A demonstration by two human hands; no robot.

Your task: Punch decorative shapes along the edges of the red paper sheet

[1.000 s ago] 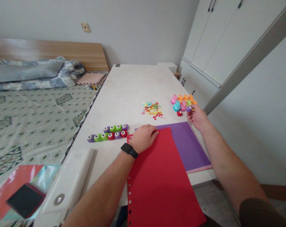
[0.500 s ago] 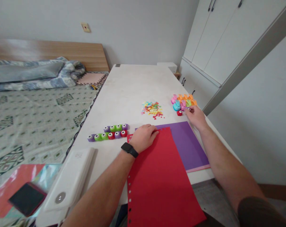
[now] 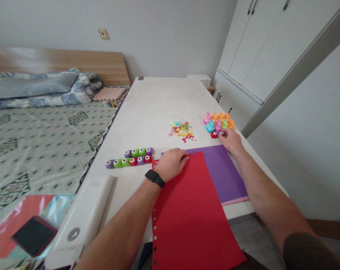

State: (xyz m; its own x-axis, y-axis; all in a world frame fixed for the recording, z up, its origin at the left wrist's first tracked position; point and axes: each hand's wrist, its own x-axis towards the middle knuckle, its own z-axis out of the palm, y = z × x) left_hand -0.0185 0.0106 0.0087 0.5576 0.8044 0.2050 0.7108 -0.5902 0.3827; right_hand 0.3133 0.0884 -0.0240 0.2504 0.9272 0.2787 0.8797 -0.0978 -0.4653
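My left hand (image 3: 174,165), fingers curled together, grips the upper end of a red sheet of paper (image 3: 192,213). Small holes run along the sheet's left and top edges, and its lower end hangs past the table edge. At the right, my right hand (image 3: 232,142) is closed around a small purple paper punch (image 3: 221,133), mostly hidden by the fingers. A small red paper punch (image 3: 213,135) stands directly beside it. Just behind are larger punches in pink, blue, green and orange, including a blue punch (image 3: 210,126). Under the red sheet lies purple paper (image 3: 227,172).
A pile of colourful paper cut-outs (image 3: 182,129) lies mid-table. Two rows of small punches, including a green punch (image 3: 126,161), stand at the left. A long white device (image 3: 82,213) is at the near left edge, with a phone (image 3: 35,235) beyond it on the bed.
My right hand has moved slightly toward me and left, bringing the purple punch next to the red one. My left hand and the red sheet stay in place.
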